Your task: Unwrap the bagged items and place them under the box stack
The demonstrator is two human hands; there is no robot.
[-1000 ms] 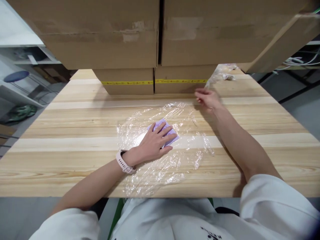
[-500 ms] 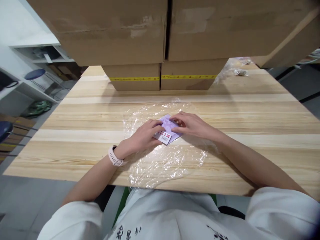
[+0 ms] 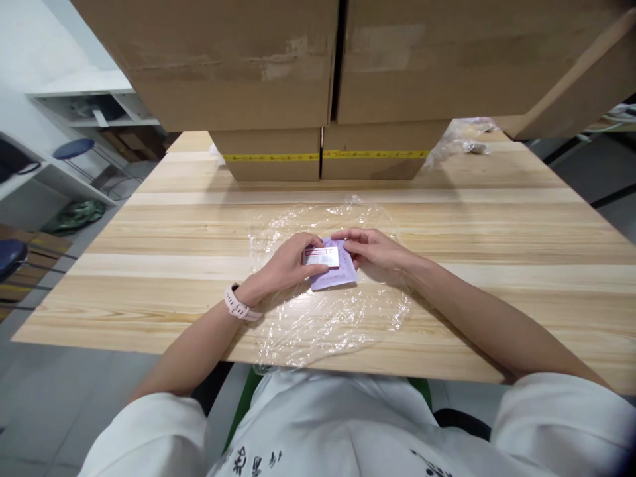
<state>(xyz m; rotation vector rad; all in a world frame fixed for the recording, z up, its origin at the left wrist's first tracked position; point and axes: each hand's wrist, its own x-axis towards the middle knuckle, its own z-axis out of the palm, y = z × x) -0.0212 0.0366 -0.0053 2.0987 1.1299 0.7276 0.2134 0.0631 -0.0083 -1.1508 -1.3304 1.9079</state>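
Observation:
My left hand grips a small white box with red print and a barcode-like patch, its thumb along the near edge. Under the box lies a flat purple packet with darker print, partly covered by the box and my fingers. The fingers of my right hand are closed on the packet's upper right edge. Both items are just above a crumpled clear plastic sheet; whether the packet touches it I cannot tell.
Large cardboard boxes stand stacked at the back of the wooden table, the lower ones bearing yellow tape. Clear plastic wrap lies at the back right. A blue stool stands on the floor at left.
The purple packet has turned, so its straight lower edge now faces me. The white box has moved up and levelled on it, and my left thumb now lies along its near edge.

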